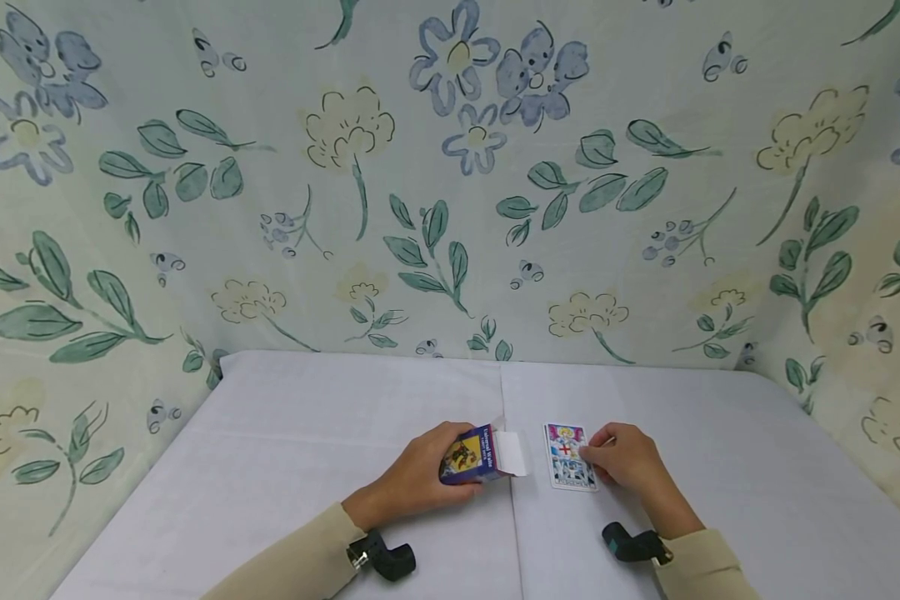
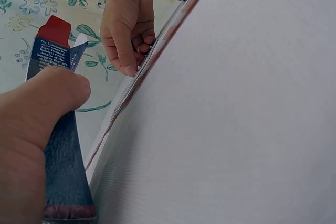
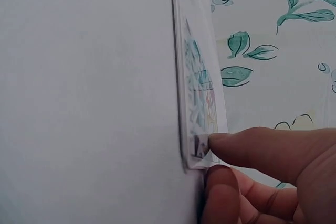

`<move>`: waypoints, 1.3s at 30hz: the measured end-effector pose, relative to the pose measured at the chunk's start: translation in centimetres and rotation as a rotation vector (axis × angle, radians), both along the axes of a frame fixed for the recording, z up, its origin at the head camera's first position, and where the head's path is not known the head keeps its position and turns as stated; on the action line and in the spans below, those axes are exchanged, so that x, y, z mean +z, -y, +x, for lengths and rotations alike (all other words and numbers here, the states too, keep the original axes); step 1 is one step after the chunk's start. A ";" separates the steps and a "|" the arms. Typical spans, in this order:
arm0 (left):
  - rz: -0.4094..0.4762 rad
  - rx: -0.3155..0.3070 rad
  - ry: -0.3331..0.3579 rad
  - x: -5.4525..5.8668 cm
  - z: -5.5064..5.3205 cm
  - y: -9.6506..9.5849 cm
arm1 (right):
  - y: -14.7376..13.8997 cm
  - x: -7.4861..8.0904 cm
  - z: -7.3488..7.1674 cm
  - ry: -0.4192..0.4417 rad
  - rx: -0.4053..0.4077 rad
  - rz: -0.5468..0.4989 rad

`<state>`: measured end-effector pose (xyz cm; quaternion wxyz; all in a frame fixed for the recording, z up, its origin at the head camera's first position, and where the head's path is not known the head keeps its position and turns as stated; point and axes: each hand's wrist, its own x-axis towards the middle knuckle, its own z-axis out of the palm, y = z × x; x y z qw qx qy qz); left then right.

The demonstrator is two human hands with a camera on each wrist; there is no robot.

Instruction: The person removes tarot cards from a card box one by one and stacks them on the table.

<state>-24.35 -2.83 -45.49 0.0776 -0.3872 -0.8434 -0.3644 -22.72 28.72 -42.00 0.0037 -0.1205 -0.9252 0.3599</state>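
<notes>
My left hand [image 1: 418, 473] grips a blue tarot card box [image 1: 471, 457] with a yellow picture and "Universal Waite" on it. The box's end flap [image 1: 512, 454] hangs open on the right, white inside. In the left wrist view the thumb presses along the box's side [image 2: 67, 166]. Just right of the box, a thin stack of tarot cards [image 1: 567, 468] lies face up on the table, its top card brightly coloured. My right hand [image 1: 633, 460] pinches the stack's right edge. In the right wrist view the thumb rests on the cards [image 3: 195, 87], fingers curled at their edge.
A white cloth [image 1: 307, 433] with a crease covers the table. Behind and on both sides hangs a flower-patterned curtain [image 1: 435, 167]. Each wrist carries a black camera, one at the left sleeve [image 1: 390, 558] and one at the right.
</notes>
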 end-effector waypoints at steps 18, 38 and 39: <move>-0.004 0.004 0.009 0.1 0.0 0.0 | 0.1 0.0 0.0 0.000 0.007 0.001; -0.009 -0.004 0.007 0.1 0.0 0.1 | 0.3 0.1 0.1 0.015 -0.004 0.008; -0.008 -0.005 0.006 0.1 0.0 0.1 | 0.3 0.1 0.0 0.015 -0.006 0.006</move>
